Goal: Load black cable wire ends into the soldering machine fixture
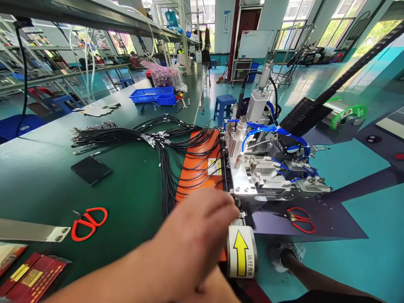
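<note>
Black cables [121,136] fanned across the orange plate [196,156], left of the machine [241,179]; presumably light and flexible, best held near their tips. The near left hand [202,229] hid its grip: indeterminable.

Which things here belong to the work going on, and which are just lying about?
Probably part of the work:
black cables
orange strip under some cables
metal machine beside the left hand

Probably just lying about:
red-handled scissors on the green table
flat black square
dark red box
</note>
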A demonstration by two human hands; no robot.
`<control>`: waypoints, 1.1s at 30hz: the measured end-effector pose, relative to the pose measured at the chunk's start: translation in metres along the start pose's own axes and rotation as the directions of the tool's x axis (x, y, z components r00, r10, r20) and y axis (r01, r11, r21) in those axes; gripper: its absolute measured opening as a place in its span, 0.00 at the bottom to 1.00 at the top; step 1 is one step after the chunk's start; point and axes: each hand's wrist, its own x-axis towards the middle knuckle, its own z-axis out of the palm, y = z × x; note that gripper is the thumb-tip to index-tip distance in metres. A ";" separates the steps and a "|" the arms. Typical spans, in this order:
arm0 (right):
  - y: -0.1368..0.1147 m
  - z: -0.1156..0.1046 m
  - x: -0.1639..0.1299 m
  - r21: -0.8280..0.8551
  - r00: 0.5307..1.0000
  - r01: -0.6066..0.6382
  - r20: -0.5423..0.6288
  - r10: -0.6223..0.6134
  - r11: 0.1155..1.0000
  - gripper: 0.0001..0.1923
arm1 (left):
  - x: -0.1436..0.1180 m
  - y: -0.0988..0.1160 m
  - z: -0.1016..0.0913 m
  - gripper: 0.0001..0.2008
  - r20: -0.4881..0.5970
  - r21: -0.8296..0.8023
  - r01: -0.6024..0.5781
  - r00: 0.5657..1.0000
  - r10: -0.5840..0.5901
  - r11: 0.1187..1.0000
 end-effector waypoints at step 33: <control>0.060 -0.069 -0.004 0.214 0.916 -0.376 0.236 0.326 0.902 0.13 | 0.005 -0.043 0.060 0.03 0.325 -0.220 0.131 0.944 -0.054 0.967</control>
